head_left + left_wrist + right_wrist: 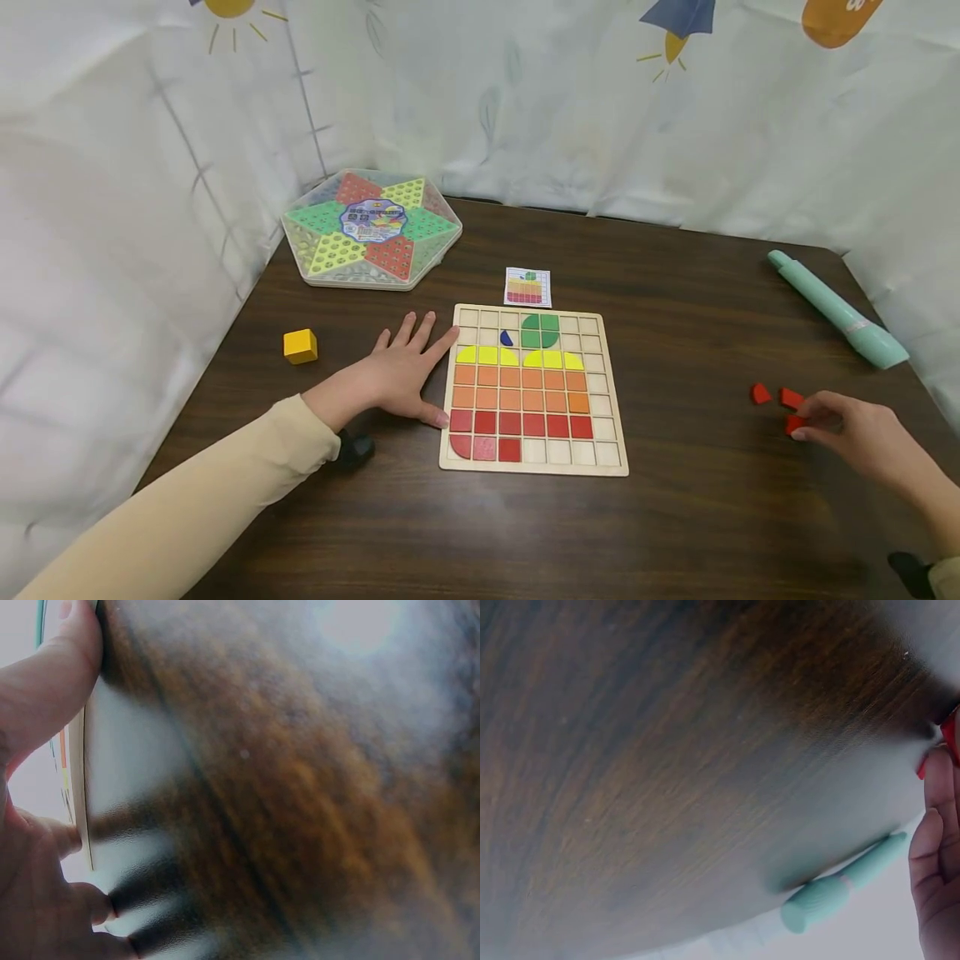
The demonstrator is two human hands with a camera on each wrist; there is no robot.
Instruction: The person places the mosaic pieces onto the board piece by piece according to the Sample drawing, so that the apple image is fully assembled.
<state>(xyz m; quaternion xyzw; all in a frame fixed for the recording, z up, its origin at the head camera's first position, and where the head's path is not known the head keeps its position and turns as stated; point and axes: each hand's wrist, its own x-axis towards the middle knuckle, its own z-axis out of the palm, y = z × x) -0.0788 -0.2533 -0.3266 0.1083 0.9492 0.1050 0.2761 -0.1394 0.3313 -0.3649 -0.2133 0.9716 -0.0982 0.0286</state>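
A wooden grid board [611, 392] lies mid-table, partly filled with green, yellow, orange and red tiles. My left hand [397, 375] rests flat on the table, its straight fingers and thumb touching the board's left edge [79, 795]. At the right, my right hand [847, 429] curls its fingertips on a small red piece [793, 425], which shows as a red sliver [951, 739] in the right wrist view. Two more red pieces [761, 393] [790, 398] lie just beyond it on the table.
A small pattern card [528, 287] lies behind the board. A yellow cube [300, 346] sits to the left, a hexagonal game box [371, 229] at the back left. A mint-green tube [832, 308] [840, 889] lies at the right edge. White curtains surround the table.
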